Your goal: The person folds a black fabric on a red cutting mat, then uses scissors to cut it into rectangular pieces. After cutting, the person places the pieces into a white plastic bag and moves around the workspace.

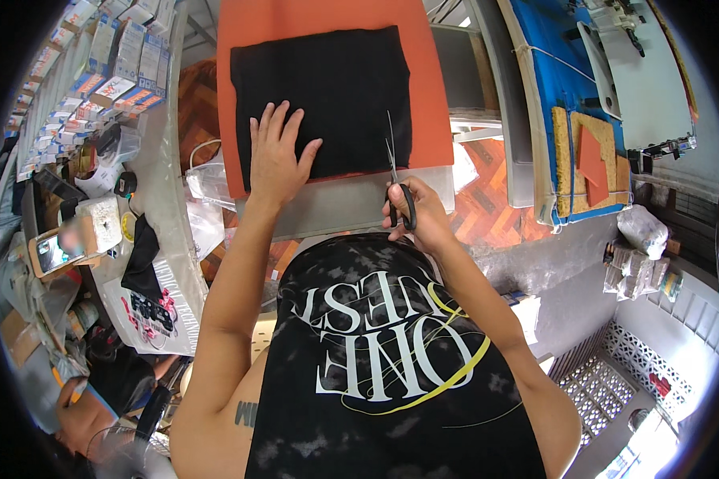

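A folded black cloth (335, 76) lies flat on an orange board (319, 14) in front of me. My left hand (280, 156) rests on the cloth's near left part with its fingers spread. Near the cloth's lower right corner, my right hand (420, 214) grips a pair of scissors (404, 201) by the black handles. The blades point away from me over the right part of the cloth and look slightly apart. Whether they touch the cloth I cannot tell. A yellow tape (447, 382) hangs over the front of my shirt.
Stacked cartons (124, 64) fill the far left, above a cluttered grey bench (164, 152). To the right stands a blue-covered table (547, 48) with sponge-like pads and an orange piece (591, 164). Another person (96, 399) is at the lower left. A plastic-wrapped bundle (641, 231) sits at right.
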Demonstrator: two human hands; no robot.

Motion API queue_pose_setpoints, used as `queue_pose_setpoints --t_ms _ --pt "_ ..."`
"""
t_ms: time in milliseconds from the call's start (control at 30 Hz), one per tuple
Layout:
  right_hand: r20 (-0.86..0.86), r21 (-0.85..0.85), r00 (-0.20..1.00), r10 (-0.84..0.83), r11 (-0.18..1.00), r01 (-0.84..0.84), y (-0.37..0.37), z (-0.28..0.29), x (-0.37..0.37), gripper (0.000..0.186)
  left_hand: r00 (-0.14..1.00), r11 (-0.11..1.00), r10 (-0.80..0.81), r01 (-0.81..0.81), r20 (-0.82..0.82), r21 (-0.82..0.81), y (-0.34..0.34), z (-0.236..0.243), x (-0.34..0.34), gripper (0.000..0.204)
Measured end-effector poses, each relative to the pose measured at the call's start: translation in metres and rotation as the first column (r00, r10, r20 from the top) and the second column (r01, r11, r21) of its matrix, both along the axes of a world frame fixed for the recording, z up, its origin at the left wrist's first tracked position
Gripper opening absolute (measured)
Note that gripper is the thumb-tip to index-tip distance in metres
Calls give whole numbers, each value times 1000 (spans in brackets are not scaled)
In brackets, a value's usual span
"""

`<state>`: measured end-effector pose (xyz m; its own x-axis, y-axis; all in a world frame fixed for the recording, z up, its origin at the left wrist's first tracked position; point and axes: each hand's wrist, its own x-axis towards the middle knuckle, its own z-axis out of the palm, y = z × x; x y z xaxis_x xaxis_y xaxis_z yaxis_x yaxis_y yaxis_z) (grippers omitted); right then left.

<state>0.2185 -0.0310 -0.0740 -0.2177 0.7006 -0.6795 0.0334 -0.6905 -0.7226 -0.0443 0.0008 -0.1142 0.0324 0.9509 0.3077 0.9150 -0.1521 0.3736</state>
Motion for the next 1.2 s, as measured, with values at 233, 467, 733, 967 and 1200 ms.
queue_pose_setpoints --t_ms 233,467,733,967,1200 --pt "66 67 998 -5 998 0 14 -4 -11 47 999 999 20 -21 -38 -33 -3 -4 2 55" --pt "75 24 997 13 1000 -15 9 0 -8 44 970 977 -213 210 121 34 -4 13 25 60" --pt "42 55 999 -19 998 17 21 0 -13 46 883 905 -406 352 234 239 6 1 69 22" --pt "89 61 996 -9 998 3 16 2 -16 49 853 889 -450 397 264 230 3 4 67 17" --pt "101 67 995 -6 998 -1 27 2 -18 49 836 890 -448 385 315 244 3 9 67 17"
